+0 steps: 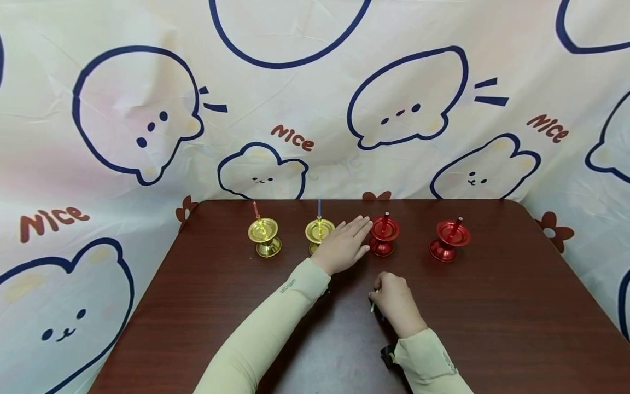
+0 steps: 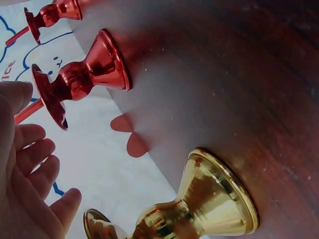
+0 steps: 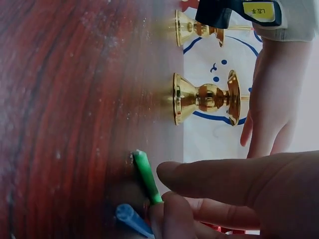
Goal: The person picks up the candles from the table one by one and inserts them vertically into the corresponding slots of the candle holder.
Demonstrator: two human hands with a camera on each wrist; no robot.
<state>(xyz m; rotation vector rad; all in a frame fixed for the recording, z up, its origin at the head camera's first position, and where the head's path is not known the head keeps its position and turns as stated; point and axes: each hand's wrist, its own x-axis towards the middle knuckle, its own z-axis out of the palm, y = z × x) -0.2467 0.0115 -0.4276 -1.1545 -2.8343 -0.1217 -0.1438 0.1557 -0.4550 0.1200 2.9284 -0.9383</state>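
My left hand [image 1: 343,244] reaches over the table with its fingers stretched out, its fingertips at the edge of a red candle holder [image 1: 378,241]. In the left wrist view, the red candle [image 2: 29,110] on that holder runs close to the thumb and index finger. The wrist partly covers a gold holder [image 1: 315,231] bearing a blue candle [image 1: 319,209]. Nearer me, my right hand [image 1: 394,303] pinches a thin green candle [image 3: 146,175] low over the table. A blue stick-like candle [image 3: 130,217] lies beside the green one, its far end hidden behind the fingers.
Another gold holder [image 1: 268,249] with a reddish candle [image 1: 256,210] stands at the left. A second red holder [image 1: 444,250], with a dark red candle [image 1: 457,225], stands at the right. The brown table [image 1: 517,328] ends at a printed cloth backdrop [image 1: 325,98].
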